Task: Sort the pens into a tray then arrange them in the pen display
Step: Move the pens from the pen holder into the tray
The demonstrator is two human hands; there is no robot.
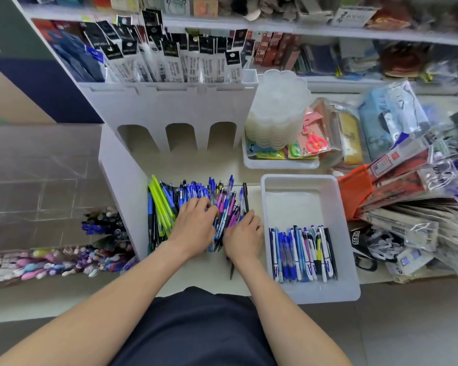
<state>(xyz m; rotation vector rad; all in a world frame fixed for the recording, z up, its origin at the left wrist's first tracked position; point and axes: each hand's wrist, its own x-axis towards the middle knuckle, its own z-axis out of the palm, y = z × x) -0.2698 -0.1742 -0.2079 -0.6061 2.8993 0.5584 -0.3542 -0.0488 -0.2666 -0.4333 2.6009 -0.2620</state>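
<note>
Left hand (193, 224), right hand (242, 235) curl into mixed-colour plastic pen heap (185, 194), grip unclear; hasty scoop risks dropping pens short of white plastic tray (294, 207).

Print on hanging packet labels (169, 52) (white on black), blurred, nothing legible

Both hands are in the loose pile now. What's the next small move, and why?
Probably gather a few purple-and-blue pens by the right hand and carry them to the white plastic tray: its far half is bare, and many loose pens lie beside the left hand.
</note>
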